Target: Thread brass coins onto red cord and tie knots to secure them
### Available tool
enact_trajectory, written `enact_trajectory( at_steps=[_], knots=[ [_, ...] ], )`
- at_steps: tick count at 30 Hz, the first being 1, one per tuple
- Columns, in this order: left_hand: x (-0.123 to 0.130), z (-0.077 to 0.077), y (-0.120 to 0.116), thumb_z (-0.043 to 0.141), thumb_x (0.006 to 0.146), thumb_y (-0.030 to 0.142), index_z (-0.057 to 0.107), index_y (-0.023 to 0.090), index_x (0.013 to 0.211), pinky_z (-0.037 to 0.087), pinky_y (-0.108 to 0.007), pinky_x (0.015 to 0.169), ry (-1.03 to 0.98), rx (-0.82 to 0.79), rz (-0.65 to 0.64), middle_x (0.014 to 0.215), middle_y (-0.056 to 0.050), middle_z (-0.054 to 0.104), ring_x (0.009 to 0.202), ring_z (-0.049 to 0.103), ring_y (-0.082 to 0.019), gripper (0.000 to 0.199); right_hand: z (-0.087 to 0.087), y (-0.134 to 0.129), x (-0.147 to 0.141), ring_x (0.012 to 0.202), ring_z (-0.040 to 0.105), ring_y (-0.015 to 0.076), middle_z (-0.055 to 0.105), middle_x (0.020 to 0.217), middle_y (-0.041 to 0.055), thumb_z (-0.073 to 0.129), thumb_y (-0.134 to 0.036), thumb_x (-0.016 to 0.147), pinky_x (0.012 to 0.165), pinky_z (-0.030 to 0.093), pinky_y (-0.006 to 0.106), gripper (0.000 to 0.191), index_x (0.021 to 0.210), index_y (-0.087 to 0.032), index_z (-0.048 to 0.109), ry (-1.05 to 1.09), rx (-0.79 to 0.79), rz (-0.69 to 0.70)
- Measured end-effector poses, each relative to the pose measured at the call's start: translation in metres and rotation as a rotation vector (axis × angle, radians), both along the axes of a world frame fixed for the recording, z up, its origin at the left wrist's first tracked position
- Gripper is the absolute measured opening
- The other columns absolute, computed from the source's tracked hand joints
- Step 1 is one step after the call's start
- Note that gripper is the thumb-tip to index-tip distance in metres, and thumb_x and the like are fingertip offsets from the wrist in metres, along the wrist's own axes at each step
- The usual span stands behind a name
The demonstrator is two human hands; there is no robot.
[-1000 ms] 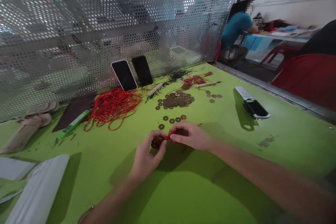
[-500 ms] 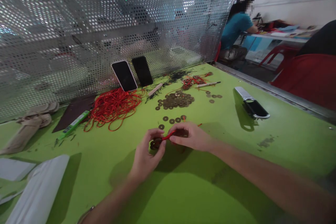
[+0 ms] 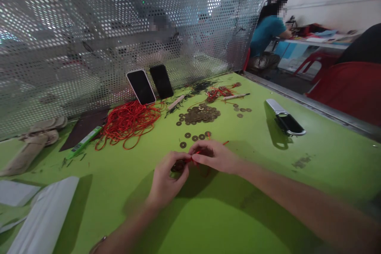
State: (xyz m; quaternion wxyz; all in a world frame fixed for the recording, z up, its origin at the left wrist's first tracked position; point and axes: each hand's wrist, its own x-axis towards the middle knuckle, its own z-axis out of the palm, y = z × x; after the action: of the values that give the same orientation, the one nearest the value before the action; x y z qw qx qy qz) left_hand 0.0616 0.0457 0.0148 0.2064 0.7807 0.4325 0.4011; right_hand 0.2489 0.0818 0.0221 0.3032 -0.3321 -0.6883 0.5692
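Above the green table my two hands meet, fingertips almost touching. My left hand (image 3: 169,176) is closed around dark round coins (image 3: 177,166) with holes, tied with red cord. The fingers of my right hand (image 3: 214,156) pinch the red cord (image 3: 189,160) close beside the left fingertips; a loose end sticks out beyond the right hand. Just past the hands lie several single holed coins (image 3: 195,138) in a loose row. Farther back is a heap of the same coins (image 3: 202,114). Part of the cord and coins is hidden by my fingers.
A tangle of red cord (image 3: 129,123) lies at the left, with two phones (image 3: 141,86) leaning on the perforated metal screen (image 3: 89,47). A green box cutter (image 3: 85,141) is nearby. At right rests a silver-handled brush (image 3: 285,119). A person in teal (image 3: 268,31) sits beyond.
My right fingers have moved left along the cord, up against my left fingertips. My left hand has closed more over the coins. Things on the table have stayed put.
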Motion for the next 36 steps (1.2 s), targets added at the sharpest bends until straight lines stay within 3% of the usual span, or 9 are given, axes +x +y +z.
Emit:
enact_trajectory(
  at_steps=[7, 17, 25, 31, 36],
  knots=[
    [0.0011, -0.0003, -0.0006, 0.055, 0.076, 0.006, 0.055, 0.021, 0.092, 0.049, -0.019, 0.059, 0.002, 0.044, -0.020, 0.080, 0.000, 0.060, 0.068, 0.057, -0.010, 0.022, -0.0015, -0.0019, -0.0030, 0.073, 0.059, 0.0124, 0.063, 0.081, 0.0029, 0.057, -0.034, 0.082, 0.067, 0.048, 0.025, 0.019, 0.088, -0.016, 0.058, 0.037, 0.016, -0.033],
    [0.0021, 0.0033, -0.0006, 0.055, 0.078, 0.012, 0.052, 0.020, 0.091, 0.049, -0.025, 0.061, 0.039, 0.065, 0.019, 0.080, -0.001, 0.059, 0.070, 0.056, -0.013, 0.015, 0.0006, -0.0051, -0.0035, 0.079, 0.060, 0.0130, 0.061, 0.084, 0.0028, 0.061, -0.020, 0.077, 0.075, 0.050, 0.028, 0.010, 0.085, -0.017, 0.055, 0.164, 0.005, -0.064],
    [0.0009, 0.0049, 0.0019, 0.054, 0.077, 0.008, 0.054, 0.020, 0.093, 0.047, -0.028, 0.069, 0.039, 0.147, 0.027, 0.087, -0.003, 0.058, 0.082, 0.054, -0.016, 0.021, -0.0018, 0.0006, -0.0017, 0.066, 0.057, 0.0089, 0.059, 0.077, 0.0002, 0.069, -0.020, 0.071, 0.058, 0.046, 0.020, 0.019, 0.082, -0.016, 0.054, 0.282, -0.141, -0.099],
    [0.0024, 0.0054, 0.0022, 0.057, 0.075, 0.010, 0.056, 0.020, 0.092, 0.046, -0.032, 0.078, 0.036, 0.139, 0.073, 0.094, -0.005, 0.055, 0.092, 0.053, -0.018, 0.020, -0.0042, 0.0008, -0.0024, 0.069, 0.057, 0.0089, 0.059, 0.078, -0.0002, 0.071, -0.025, 0.070, 0.056, 0.044, 0.019, 0.022, 0.082, -0.017, 0.054, 0.342, -0.231, -0.088],
    [0.0023, 0.0058, 0.0026, 0.056, 0.077, 0.010, 0.054, 0.022, 0.095, 0.045, -0.037, 0.083, 0.037, 0.123, 0.021, 0.100, -0.006, 0.058, 0.098, 0.053, -0.020, 0.022, -0.0037, -0.0003, -0.0036, 0.070, 0.058, 0.0092, 0.059, 0.077, -0.0003, 0.073, -0.025, 0.067, 0.056, 0.044, 0.018, 0.026, 0.082, -0.016, 0.054, 0.370, -0.282, -0.071]
  ],
)
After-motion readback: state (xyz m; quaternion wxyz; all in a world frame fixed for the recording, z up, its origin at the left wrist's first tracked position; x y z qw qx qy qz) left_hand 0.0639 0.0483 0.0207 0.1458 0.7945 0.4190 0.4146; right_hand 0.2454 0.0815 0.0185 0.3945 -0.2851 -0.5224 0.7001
